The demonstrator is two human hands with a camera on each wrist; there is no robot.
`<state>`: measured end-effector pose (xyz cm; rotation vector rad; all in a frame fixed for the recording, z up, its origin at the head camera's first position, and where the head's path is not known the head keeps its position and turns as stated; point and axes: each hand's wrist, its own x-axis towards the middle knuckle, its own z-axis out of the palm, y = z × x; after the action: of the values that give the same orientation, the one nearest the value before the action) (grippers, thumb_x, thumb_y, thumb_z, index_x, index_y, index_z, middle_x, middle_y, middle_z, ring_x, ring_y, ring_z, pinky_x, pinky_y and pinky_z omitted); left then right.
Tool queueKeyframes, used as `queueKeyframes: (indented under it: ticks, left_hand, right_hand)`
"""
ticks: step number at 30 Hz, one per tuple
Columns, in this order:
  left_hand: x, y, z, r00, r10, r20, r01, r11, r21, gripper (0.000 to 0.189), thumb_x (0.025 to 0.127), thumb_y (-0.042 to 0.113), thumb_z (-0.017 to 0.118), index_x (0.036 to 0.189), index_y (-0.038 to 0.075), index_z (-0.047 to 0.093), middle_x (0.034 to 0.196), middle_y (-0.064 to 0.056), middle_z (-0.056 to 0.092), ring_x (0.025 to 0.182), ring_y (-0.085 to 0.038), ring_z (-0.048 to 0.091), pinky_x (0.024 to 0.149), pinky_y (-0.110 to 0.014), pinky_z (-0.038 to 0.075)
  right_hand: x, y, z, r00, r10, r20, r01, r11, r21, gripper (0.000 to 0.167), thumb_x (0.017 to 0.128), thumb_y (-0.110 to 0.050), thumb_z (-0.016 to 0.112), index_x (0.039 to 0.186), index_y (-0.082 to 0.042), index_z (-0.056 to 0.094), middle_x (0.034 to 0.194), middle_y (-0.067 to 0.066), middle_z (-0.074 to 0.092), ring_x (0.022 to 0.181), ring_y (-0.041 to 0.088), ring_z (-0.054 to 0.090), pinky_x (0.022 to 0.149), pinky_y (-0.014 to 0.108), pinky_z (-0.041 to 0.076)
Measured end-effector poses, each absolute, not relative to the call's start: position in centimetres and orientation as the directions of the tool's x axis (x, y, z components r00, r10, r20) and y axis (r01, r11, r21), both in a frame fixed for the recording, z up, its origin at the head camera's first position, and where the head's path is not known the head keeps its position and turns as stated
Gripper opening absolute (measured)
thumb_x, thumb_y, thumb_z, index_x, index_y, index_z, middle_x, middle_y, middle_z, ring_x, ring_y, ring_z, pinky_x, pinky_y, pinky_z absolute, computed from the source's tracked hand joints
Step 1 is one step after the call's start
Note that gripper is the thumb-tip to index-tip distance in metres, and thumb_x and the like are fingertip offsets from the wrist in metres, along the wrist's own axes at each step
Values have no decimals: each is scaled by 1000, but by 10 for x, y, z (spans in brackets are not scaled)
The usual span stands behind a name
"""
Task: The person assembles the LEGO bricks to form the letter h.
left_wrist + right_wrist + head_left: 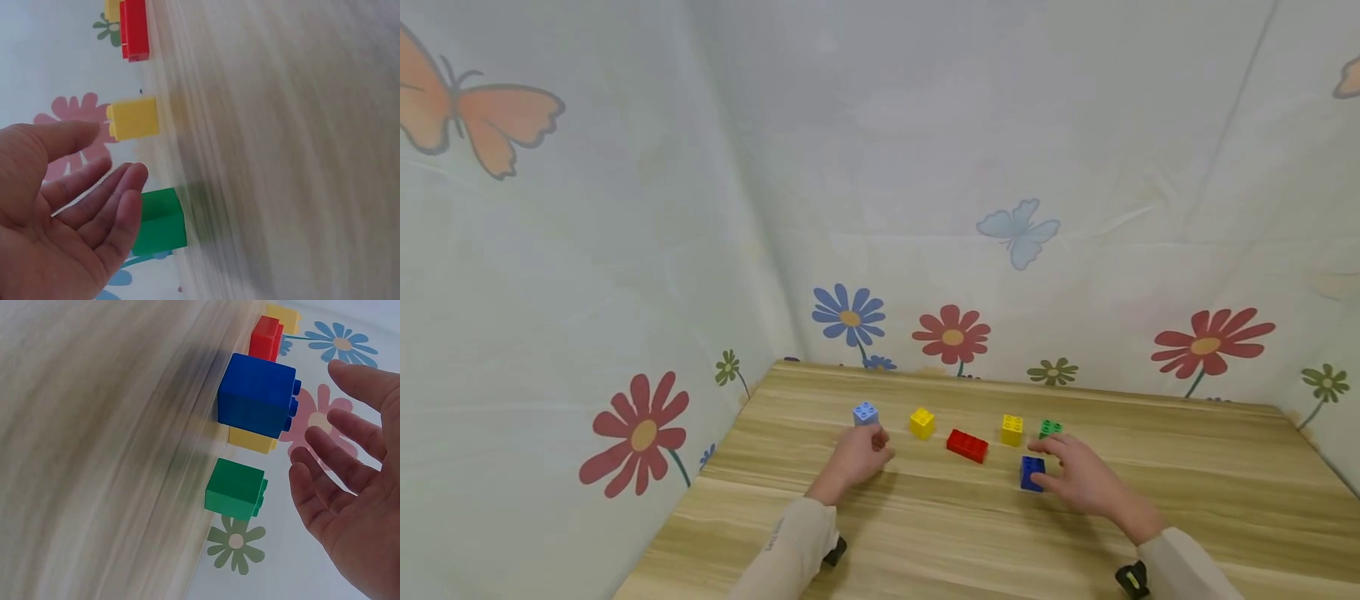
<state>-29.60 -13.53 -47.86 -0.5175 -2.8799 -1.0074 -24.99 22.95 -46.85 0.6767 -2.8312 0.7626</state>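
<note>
Nearest are two pale sleeves [793,542], one to each side of the red brick [967,447]. The right hand [1078,477] hovers right of the red brick, its fingers [340,464] spread and slightly bent, holding nothing. In the head view its thumb overlaps the dark blue brick [1032,468], which sits nearer than the red brick and to its right; the right wrist view shows a gap between them. The left hand [857,454] is left of the red brick. From the head it looks curled, but the left wrist view shows it loosely cupped and holding nothing.

Beyond the red brick, one yellow brick [1012,430] stands to its right, with a green brick [1051,428] farther right; the right hand partly hides this one from the head, while the right wrist view shows more. Another yellow brick [922,423] stands left of the red brick. Farther left is a light-blue brick [865,412]; around there, only the left wrist view shows a second green one [165,228], and I cannot tell whether they are stacked or whether the fingers touch it. Behind the red brick, the wooden counter [940,533] meets a flowered cloth [925,167].
</note>
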Motion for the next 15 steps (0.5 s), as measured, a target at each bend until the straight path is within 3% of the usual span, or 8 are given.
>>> queueKeyframes:
  ticks: [10,15]
  left_hand:
    - [-303,-114,-479,-948,308,81,276,669,690,37,90,18,65,121,0,55,121,-18,57,103,-29,58,86,-44,48]
    - [-310,-105,-482,-958,279,75,253,685,684,50,89,19,66,132,3,47,129,-21,51,108,-32,56,87,-45,47]
  right_hand:
    - [-257,229,-471,-910,-376,174,-411,768,-492,43,83,-18,74,121,-4,60,118,10,57,104,32,56,83,46,49]
    - [-259,229,-471,-918,-373,134,-387,772,-504,45,83,-19,74,123,-5,59,120,11,57,106,32,56,85,48,47]
